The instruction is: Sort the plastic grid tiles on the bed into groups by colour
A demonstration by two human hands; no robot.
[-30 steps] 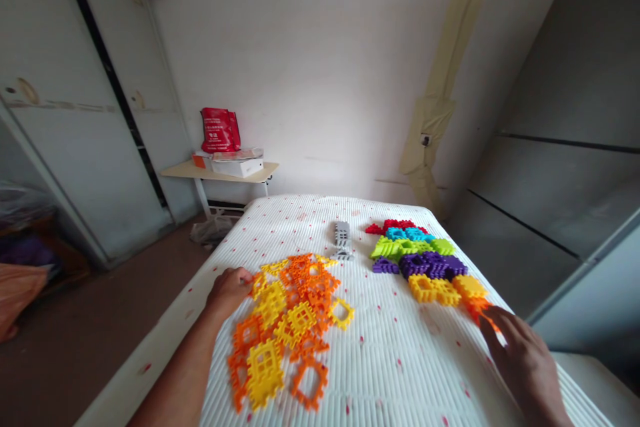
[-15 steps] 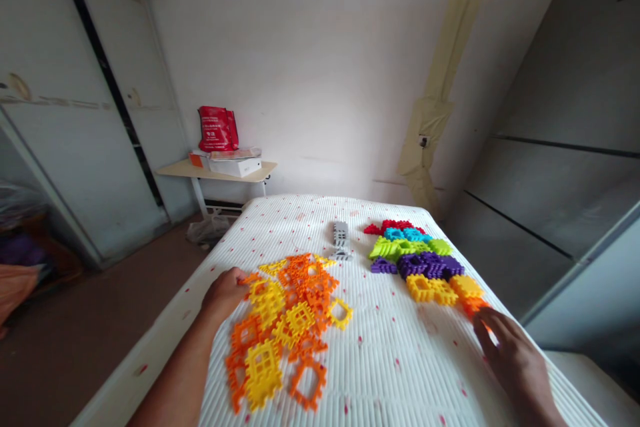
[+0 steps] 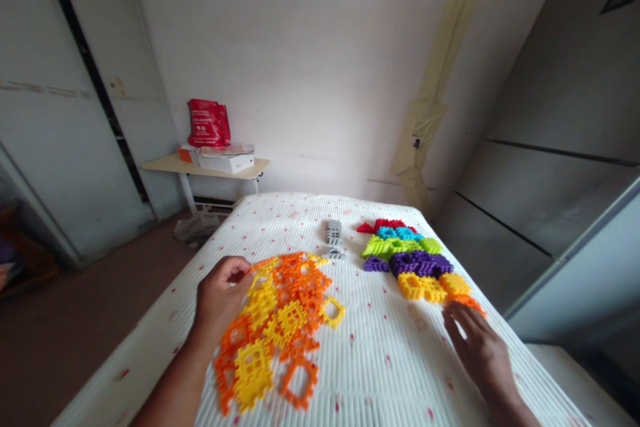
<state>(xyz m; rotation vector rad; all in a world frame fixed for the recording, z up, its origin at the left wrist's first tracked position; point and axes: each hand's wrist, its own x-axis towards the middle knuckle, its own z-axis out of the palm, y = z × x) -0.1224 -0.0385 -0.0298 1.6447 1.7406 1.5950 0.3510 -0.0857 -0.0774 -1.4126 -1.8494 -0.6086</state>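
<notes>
At the left edge of a loose pile of orange and yellow plastic building pieces point(image 3: 291, 317), my left hand point(image 3: 225, 290) pinches an orange building piece point(image 3: 260, 265) between thumb and fingers. My right hand point(image 3: 477, 343) is on the other side, its fingers curved and apart, just in front of a few orange pieces point(image 3: 473, 303). I see nothing in it; its fingertips hide part of those pieces. Behind them are yellow pieces point(image 3: 423, 288), then purple point(image 3: 420, 264), lime green point(image 3: 393, 247), blue point(image 3: 399, 233) and red pieces point(image 3: 390, 223), grouped by colour.
Grey pieces point(image 3: 333, 232) lie in a short column between the two groups. Everything rests on a white ribbed bed cover point(image 3: 370, 373). A small table point(image 3: 173, 165) with a red bag point(image 3: 209, 123) and boxes point(image 3: 227, 161) stands beyond, at the far left.
My right hand has drawn left and slightly away from the right end of the orange pieces. My left hand has turned, and the orange piece in it is lifted a little. The view has shifted.
</notes>
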